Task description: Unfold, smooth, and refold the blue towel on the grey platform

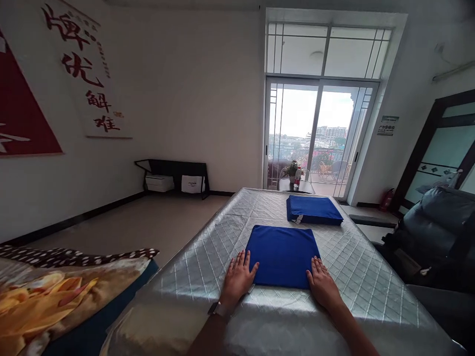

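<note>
A flat, roughly square piece of blue cloth (284, 254) lies folded on a table with a shiny silver quilted cover (200, 262). My left hand (239, 276) rests flat at the cloth's left edge, fingers stretched out, with a dark watch or band at the wrist. At the near right corner, my right hand (322, 281) lies flat too, its fingertips touching the edge. Neither hand grips anything. Just beyond the cloth sits a stack of folded blue cloths (314, 208) with a small white tag at its near left corner.
Bedding (67, 301) with yellow and brown patterns is at the lower left. On the right a dark bag (441, 222) stands beside the table. Past the table's far end, a small table (296, 186) holds a plant and a bottle by the glass doors. A black rack (174, 170) stands along the wall.
</note>
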